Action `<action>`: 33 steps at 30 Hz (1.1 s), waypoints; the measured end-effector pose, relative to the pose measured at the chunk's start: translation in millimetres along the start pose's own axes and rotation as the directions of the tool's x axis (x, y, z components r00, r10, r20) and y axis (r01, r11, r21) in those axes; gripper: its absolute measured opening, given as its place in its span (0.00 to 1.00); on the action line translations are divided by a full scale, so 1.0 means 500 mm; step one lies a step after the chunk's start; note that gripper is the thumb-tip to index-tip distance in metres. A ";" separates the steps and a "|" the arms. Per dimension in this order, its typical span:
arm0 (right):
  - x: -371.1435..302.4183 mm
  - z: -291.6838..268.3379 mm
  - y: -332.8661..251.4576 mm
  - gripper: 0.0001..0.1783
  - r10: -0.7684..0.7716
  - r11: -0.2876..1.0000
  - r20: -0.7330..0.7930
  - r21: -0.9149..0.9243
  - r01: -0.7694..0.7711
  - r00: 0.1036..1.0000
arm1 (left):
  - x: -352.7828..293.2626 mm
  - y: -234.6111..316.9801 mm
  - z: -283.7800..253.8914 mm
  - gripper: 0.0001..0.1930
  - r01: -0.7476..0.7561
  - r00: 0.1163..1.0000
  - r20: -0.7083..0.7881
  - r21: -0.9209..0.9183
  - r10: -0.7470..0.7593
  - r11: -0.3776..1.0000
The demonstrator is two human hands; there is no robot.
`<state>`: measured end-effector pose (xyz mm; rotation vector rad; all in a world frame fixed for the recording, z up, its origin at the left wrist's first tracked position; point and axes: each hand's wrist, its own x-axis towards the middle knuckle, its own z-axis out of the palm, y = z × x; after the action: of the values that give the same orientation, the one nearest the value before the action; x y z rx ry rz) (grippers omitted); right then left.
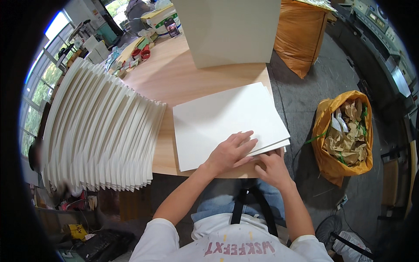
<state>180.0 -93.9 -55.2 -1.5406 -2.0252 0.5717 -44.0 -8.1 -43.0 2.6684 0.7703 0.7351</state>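
Note:
A small pile of white flat boards (pixel 218 118) lies slightly askew at the table's front right, their edges not quite lined up. My left hand (pixel 231 150) rests on the top board near its front edge, fingers spread and holding nothing. At the pile's front right corner is my right hand (pixel 275 168), its fingers curled at the edge and partly hidden by the boards, the thumb in front. On the left, a long row of thin white folded boards or sheets (pixel 104 131) leans closely packed, reaching past the table's front edge.
A tall pale block or carton (pixel 231 35) stands at the table's back. On the wooden table (pixel 163 72), red rolls (pixel 142 52), a phone (pixel 171 27) and a white bucket (pixel 159 24) sit far left. Rightward stand an orange sack (pixel 299 37) and a yellow bag (pixel 323 155) of crumpled brown paper.

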 end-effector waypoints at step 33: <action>0.056 -0.109 0.005 0.21 0.329 0.919 -0.257 0.309 -0.245 0.909 | 0.045 -0.023 0.014 0.33 -0.012 0.986 -0.167 -0.209 -0.024 0.978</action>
<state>210.7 -65.4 -10.2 -1.6548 -1.4332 0.6482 -28.8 13.1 -44.3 2.4381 0.6978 0.9924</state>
